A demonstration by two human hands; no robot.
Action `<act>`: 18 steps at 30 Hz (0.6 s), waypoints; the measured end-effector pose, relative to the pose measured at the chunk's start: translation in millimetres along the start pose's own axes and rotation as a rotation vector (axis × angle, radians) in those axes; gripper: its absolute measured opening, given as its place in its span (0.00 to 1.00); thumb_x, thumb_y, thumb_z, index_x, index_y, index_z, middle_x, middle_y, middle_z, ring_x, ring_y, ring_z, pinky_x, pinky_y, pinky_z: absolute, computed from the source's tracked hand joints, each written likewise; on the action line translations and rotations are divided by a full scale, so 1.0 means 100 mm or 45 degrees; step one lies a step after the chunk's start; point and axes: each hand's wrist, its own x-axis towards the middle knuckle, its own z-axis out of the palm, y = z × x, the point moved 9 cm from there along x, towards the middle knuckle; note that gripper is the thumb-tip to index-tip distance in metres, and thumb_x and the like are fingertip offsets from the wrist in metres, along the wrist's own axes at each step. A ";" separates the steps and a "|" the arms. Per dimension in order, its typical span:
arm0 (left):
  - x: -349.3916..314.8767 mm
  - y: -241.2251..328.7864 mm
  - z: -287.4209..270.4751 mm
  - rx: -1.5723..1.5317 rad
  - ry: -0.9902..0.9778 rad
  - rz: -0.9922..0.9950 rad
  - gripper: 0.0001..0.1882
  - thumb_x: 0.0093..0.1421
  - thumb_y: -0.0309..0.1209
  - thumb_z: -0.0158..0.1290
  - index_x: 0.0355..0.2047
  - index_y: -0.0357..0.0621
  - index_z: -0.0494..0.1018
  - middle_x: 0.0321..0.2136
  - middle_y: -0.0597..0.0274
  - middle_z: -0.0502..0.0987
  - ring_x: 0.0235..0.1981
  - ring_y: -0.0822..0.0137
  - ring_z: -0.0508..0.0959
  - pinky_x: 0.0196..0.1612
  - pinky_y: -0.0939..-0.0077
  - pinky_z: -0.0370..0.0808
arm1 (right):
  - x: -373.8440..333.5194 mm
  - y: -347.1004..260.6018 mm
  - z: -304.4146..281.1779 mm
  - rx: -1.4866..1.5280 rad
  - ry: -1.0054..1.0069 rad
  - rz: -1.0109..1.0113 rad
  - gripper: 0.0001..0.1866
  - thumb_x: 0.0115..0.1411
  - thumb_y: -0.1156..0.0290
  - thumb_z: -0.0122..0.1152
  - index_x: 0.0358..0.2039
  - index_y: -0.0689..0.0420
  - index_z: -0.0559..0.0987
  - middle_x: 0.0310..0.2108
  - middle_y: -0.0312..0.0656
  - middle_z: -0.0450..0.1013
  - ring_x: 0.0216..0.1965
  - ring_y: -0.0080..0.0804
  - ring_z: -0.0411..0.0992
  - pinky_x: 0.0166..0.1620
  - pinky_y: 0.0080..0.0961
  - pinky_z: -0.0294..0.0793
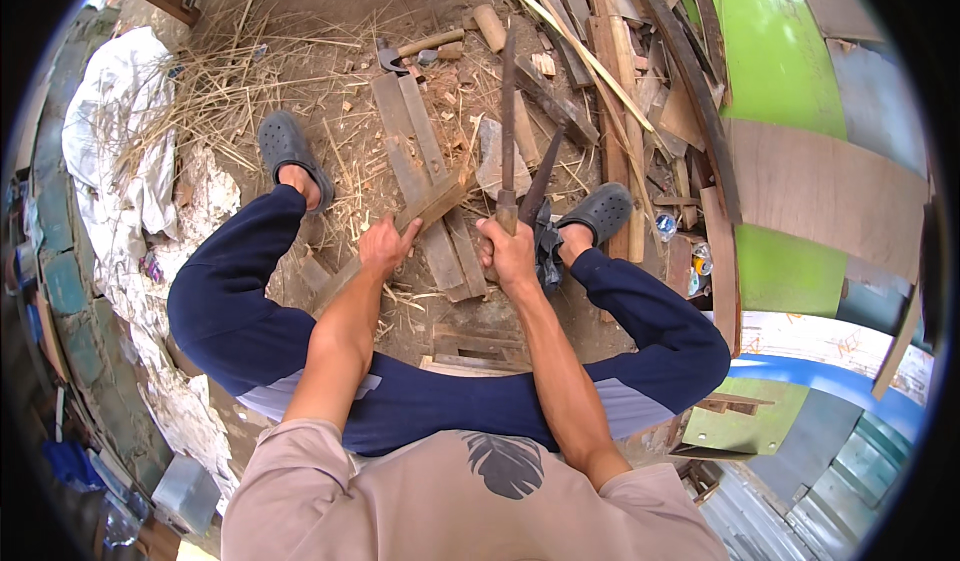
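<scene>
My left hand [383,247] grips a short wooden board [438,201] that slants over two worn planks [410,151] on the ground between my feet. The fingers wrap its side, and its lower end passes under my wrist. My right hand [508,253] is closed round the wooden handle of a long file [508,111], its narrow dark blade pointing away from me. The file stands apart from the board, to its right. Just right of that hand lies a pointed dark blade [542,173], with black wrapping [548,251] beside it.
A hammer [390,57] with a wooden handle lies beyond the planks. Long timbers [620,111] and scrap wood pile up at the right, beside a green panel [775,71]. Straw [240,91] and a white cloth [115,131] cover the left. My shoes [290,151] flank the work.
</scene>
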 end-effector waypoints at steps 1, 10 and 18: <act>0.00 0.03 -0.02 -0.008 0.007 0.012 0.40 0.62 0.67 0.43 0.41 0.34 0.74 0.34 0.40 0.81 0.39 0.42 0.81 0.45 0.51 0.76 | 0.00 -0.12 -0.02 -0.034 0.017 -0.168 0.10 0.58 0.71 0.61 0.23 0.58 0.72 0.14 0.35 0.65 0.12 0.22 0.62 0.17 0.24 0.61; 0.00 0.03 -0.01 0.005 -0.071 -0.017 0.40 0.61 0.67 0.44 0.41 0.35 0.74 0.35 0.38 0.80 0.40 0.44 0.81 0.44 0.52 0.76 | 0.00 0.80 -0.11 0.004 -0.001 0.561 0.08 0.59 0.70 0.59 0.26 0.58 0.71 0.13 0.34 0.63 0.11 0.24 0.62 0.16 0.28 0.61; 0.00 0.05 0.01 -0.008 -0.124 -0.031 0.40 0.60 0.68 0.44 0.44 0.37 0.73 0.36 0.40 0.81 0.41 0.45 0.81 0.46 0.54 0.76 | 0.07 0.53 0.02 0.658 -0.252 0.572 0.11 0.60 0.67 0.58 0.25 0.52 0.67 0.13 0.31 0.59 0.11 0.24 0.59 0.18 0.26 0.62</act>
